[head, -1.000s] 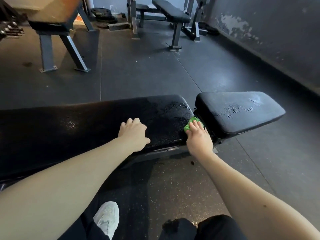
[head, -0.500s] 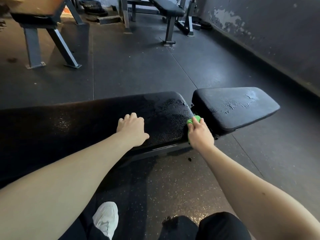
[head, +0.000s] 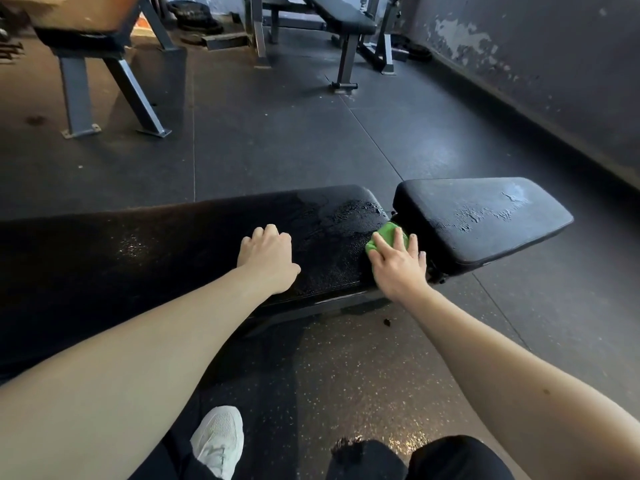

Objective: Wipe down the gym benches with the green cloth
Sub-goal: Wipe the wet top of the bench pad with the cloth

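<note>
Since the right hand (head: 398, 268) now splays flat on the cloth (head: 385, 238), deeper in the gap of the bench (head: 138, 251), that seam gets wiped while the left hand (head: 268, 259) stays curled, empty.

One bright green crumpled cloth (head: 391, 232) against a black padded bench (head: 156, 258).
The bench's long black pad shows a fine pebbled grain and pale glistening flecks, and its short black seat pad (head: 485, 223) carries whitish streaks. The dark grey rubber floor (head: 346, 368) is speckled with tiny yellowish and white dots nearest the camera. A white mesh shoe (head: 219, 436) shows beside black trousers (head: 457, 459). The dark grey wall (head: 554, 81) has off-white peeling patches, and the steel stand legs (head: 74, 95) are mid-grey.
</note>
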Demonstrator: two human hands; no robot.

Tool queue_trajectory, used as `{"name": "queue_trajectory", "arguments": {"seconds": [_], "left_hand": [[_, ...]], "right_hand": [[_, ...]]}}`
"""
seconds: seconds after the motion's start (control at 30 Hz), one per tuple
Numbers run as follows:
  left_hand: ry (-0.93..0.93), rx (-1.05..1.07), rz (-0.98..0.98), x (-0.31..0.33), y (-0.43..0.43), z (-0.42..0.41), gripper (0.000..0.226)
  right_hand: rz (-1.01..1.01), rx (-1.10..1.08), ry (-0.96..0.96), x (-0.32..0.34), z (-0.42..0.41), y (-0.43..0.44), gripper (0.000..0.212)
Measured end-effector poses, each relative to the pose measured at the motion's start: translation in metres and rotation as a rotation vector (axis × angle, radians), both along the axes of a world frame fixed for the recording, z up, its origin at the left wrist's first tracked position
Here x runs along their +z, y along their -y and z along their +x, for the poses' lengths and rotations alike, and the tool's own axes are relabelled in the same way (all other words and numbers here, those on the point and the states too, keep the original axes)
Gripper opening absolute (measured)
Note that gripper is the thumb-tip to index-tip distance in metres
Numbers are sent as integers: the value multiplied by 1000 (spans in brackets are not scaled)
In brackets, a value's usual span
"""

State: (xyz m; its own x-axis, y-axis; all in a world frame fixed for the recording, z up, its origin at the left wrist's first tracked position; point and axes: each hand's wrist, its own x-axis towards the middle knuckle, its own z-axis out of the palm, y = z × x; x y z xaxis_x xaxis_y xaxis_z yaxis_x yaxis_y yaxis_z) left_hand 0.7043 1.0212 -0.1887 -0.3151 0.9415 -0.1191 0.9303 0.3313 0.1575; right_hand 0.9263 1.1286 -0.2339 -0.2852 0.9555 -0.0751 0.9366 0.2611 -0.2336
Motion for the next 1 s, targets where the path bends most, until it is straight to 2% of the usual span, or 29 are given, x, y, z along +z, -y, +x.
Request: {"name": "queue_trajectory", "arguments": {"seconds": [0.07, 0.17, 0.3, 0.37, 0.5, 0.57, 0.63, 0.77, 0.87, 1.0], "left_hand": [[-4, 20, 0, -1, -1, -4, 45], [-17, 35, -1, 0, -6, -6, 47], [-18, 39, -22, 0, -10, -5, 49], [-11, 44, -14, 1, -10, -7, 48], [-17, 73, -5, 0, -4, -15, 44], [-25, 89, -4, 0, -1, -19, 44], [-29, 98, -4, 0, -2, -21, 44], [-36, 110, -7, 1, -6, -23, 45], [-21, 117, -15, 0, -7, -26, 45], [-3, 130, -17, 0, -4, -30, 46]], "right_hand": [[42, 36, 52, -1, -23, 14, 49], [133, 260, 21, 0, -61, 44, 49], [59, 513, -55, 0, -70, 45, 50], [62, 476, -37, 0, -56, 21, 50], [16, 186, 23, 1, -41, -17, 49], [81, 217, 20, 0, -55, 0, 48], [124, 368, -20, 0, -74, 30, 47], [63, 579, -81, -4, -82, 43, 50], [83, 541, -75, -3, -79, 2, 49], [48, 330, 15, 1, -90, -51, 49]]}}
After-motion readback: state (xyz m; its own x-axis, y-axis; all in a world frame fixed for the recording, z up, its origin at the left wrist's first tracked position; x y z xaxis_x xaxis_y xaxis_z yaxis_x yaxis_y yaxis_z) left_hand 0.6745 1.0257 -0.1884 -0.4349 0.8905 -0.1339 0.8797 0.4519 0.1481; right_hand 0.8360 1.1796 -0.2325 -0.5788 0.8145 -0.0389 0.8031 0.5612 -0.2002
